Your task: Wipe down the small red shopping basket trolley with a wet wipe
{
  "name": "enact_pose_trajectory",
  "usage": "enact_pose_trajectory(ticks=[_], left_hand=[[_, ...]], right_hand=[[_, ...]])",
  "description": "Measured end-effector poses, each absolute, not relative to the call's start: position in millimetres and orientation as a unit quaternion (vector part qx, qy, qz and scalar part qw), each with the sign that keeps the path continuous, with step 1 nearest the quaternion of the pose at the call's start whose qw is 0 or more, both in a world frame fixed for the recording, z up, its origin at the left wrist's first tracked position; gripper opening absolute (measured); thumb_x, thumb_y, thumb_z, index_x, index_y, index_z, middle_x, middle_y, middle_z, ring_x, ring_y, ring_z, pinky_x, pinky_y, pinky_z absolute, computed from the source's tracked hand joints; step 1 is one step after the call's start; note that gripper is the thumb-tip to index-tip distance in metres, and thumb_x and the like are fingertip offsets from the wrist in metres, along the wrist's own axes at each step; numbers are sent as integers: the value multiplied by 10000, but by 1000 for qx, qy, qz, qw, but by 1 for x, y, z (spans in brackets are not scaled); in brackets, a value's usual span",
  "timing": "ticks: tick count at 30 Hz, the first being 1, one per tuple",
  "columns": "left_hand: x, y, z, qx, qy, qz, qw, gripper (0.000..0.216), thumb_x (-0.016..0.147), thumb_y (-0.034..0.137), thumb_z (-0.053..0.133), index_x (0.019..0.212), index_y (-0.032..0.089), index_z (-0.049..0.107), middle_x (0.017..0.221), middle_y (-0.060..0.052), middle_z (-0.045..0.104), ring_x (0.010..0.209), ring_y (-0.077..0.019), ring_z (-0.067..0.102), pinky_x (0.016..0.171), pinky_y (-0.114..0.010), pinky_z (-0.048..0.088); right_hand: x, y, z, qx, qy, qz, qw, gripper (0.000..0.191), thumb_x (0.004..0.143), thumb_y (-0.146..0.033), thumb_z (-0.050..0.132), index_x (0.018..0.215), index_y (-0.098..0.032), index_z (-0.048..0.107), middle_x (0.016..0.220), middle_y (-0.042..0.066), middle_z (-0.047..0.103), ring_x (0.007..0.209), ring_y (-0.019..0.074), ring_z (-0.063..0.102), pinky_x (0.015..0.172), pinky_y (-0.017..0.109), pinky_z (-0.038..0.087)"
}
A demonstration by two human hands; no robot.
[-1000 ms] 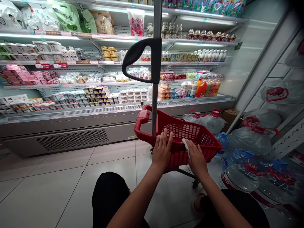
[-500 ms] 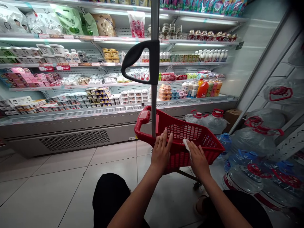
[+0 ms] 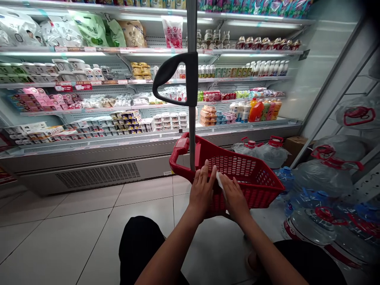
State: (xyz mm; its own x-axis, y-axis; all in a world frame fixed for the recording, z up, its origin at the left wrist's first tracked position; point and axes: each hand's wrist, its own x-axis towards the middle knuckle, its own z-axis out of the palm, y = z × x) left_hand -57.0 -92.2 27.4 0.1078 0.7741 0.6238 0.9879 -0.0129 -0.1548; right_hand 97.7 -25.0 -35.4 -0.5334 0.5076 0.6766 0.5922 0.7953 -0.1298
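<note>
The red shopping basket cart [image 3: 261, 192] stands in front of me, a grey pole with a black loop handle [image 3: 192, 79] rising from its left end. My left hand [image 3: 202, 190] lies flat against the near rim and side of the basket, fingers stretched out, holding nothing. Just to its right, my right hand [image 3: 234, 196] presses a folded white wipe [image 3: 220, 183] to the same side. Only the wipe's edge shows past the fingers; the rest is under the palm.
A chilled shelf unit [image 3: 97, 158] full of yogurt tubs, bottles and pouches spans the back. Large water bottles [image 3: 311, 225] with red handles crowd the right side. A cardboard box [image 3: 297, 148] sits behind them. My knee [image 3: 142, 245] is at lower left, above the tiled floor.
My right hand has slid left along the basket side with the wipe, coming close to my left hand. The left hand stays in place. The view has shifted slightly.
</note>
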Motion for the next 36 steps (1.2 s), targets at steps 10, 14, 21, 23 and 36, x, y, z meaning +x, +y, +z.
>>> enact_pose_trajectory(ticks=[10, 14, 21, 23, 36], left_hand=[[-45, -94, 29, -682, -645, -196, 283, 1017, 782, 15, 585, 1670, 175, 116, 1736, -188, -9, 1591, -327, 198, 1249, -485, 324], [-45, -93, 30, -676, -641, -204, 301, 879, 911, 1, 511, 1672, 206, 122, 1736, -181, 9, 1558, -273, 319, 1222, -428, 381], [-50, -91, 21, -697, -637, -158, 288, 745, 878, 75, 550, 1593, 136, 346, 1736, -173, 103, 1589, -328, 222, 1269, -534, 283], [-50, -91, 19, -701, -639, -141, 285, 742, 850, 98, 576, 1567, 115, 387, 1732, -179, 134, 1590, -353, 201, 1280, -557, 241], [-42, -94, 29, -711, -617, -242, 232, 820, 882, 10, 455, 1647, 139, 191, 1732, -183, 122, 1584, -243, 252, 1267, -464, 310]], right_hand=[[117, -13, -41, -363, -855, -84, 360, 757, 961, -92, 331, 1679, -216, 125, 1577, 106, 516, 1468, 243, 467, 1273, 537, 248], [70, -30, -18, -288, -874, -48, 388, 760, 980, -110, 333, 1683, -211, 61, 1634, 90, 442, 1524, 207, 380, 1288, 496, 248], [117, -9, -42, -325, -874, -73, 355, 794, 947, -71, 320, 1685, -229, 71, 1624, 80, 458, 1510, 219, 406, 1280, 519, 252], [153, 2, -57, -365, -862, -88, 340, 764, 968, -110, 335, 1683, -235, 99, 1621, 81, 461, 1517, 239, 396, 1265, 527, 276], [91, -31, -35, -304, -860, 33, 408, 794, 957, -85, 334, 1682, -286, 82, 1675, 66, 371, 1551, 214, 329, 1246, 495, 363]])
